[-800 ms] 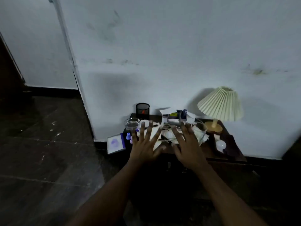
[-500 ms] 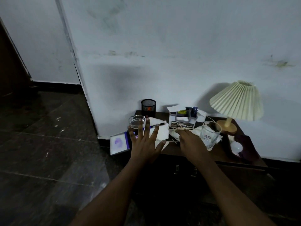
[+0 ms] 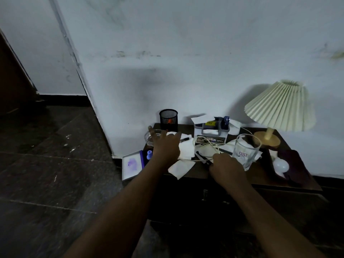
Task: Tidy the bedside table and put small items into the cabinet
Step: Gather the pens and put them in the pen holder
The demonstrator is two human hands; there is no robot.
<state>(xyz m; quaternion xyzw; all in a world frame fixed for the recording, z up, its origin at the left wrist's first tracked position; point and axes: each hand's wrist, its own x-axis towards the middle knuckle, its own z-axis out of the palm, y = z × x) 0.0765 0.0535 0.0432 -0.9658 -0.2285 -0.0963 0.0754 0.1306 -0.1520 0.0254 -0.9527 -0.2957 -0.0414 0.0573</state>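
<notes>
White tissues (image 3: 186, 151), black pens (image 3: 202, 156) and a pale cable (image 3: 206, 144) litter the dark worktop (image 3: 260, 175), the left hand (image 3: 165, 148) spread over the tissues, the right hand (image 3: 227, 166) curled at the pens, grip unclear.

We log a scuffed white wall (image 3: 186, 43), with a greenish stain (image 3: 337, 55) at far right. Dark tiled floor (image 3: 46, 174), flecked with pale spots. Black skirting (image 3: 63, 98) at the wall's foot.
</notes>
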